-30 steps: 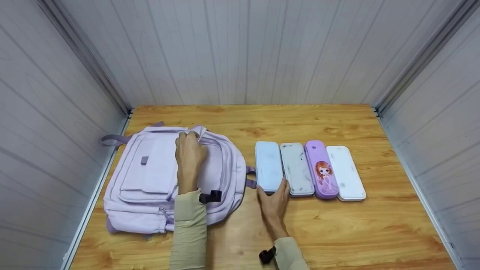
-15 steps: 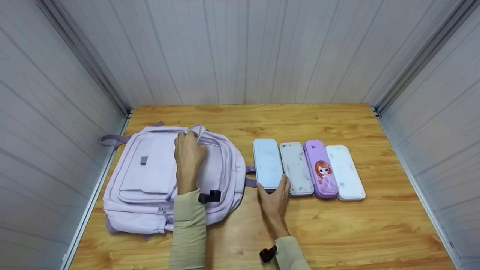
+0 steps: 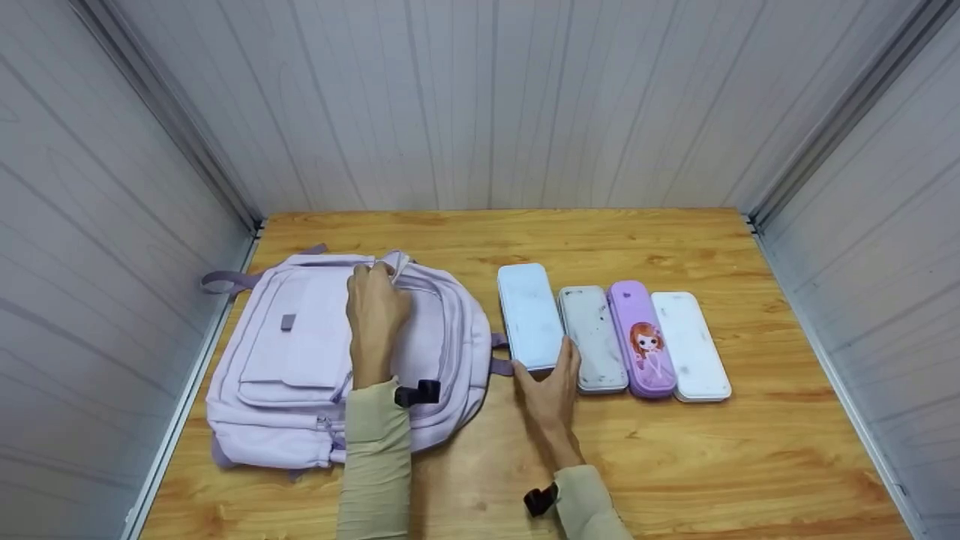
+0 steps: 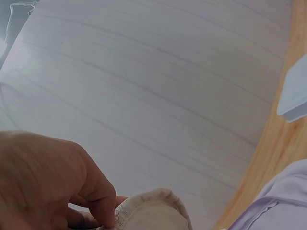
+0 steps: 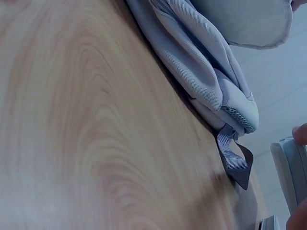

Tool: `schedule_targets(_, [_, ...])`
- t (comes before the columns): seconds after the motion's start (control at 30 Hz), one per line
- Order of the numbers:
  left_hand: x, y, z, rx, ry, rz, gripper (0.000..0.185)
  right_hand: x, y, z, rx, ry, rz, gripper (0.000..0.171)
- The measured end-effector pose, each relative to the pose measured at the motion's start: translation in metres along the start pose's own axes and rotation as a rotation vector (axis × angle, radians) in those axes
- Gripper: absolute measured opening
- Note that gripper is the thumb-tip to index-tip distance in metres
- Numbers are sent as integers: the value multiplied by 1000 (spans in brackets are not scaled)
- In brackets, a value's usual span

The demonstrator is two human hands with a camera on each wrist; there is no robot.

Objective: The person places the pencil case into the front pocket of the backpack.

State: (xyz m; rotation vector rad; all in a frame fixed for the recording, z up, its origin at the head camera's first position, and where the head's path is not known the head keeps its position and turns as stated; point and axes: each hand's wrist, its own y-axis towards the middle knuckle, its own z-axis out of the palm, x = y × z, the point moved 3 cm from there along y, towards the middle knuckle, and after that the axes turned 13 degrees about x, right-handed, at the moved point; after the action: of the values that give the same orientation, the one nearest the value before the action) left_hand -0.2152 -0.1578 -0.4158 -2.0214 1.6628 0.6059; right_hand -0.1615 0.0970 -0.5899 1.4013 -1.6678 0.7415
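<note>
A lavender backpack (image 3: 300, 360) lies on the left of the table with its front compartment unzipped. My left hand (image 3: 377, 315) pinches the edge of the backpack's flap (image 4: 156, 211) and holds it up, as the left wrist view shows. My right hand (image 3: 551, 390) grips the near end of a light blue pencil case (image 3: 531, 315) between thumb and fingers. In the right wrist view this pencil case (image 5: 290, 167) is raised off the table, near the backpack's strap loop (image 5: 235, 158). The fingers under the case are mostly hidden.
Right of the held case lie a grey scuffed pencil case (image 3: 594, 337), a purple case (image 3: 636, 307) with a cartoon girl, and a white case (image 3: 690, 345), side by side. Pale panel walls (image 3: 480, 105) enclose the wooden table (image 3: 675, 465) at the back and sides.
My right hand has lifted the light blue pencil case, and its far end has shifted up and left, away from the grey one. My left hand has kept its place on the flap.
</note>
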Motion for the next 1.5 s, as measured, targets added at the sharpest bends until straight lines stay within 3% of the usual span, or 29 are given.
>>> schedule_targets(0.3, [1,0,-1,2,1,-4,39,6,5,-1,-13,12,-109,97])
schedule_targets(1.5, [0,0,-3,14,-15,7,41,28,1,15,198,39,-228,98])
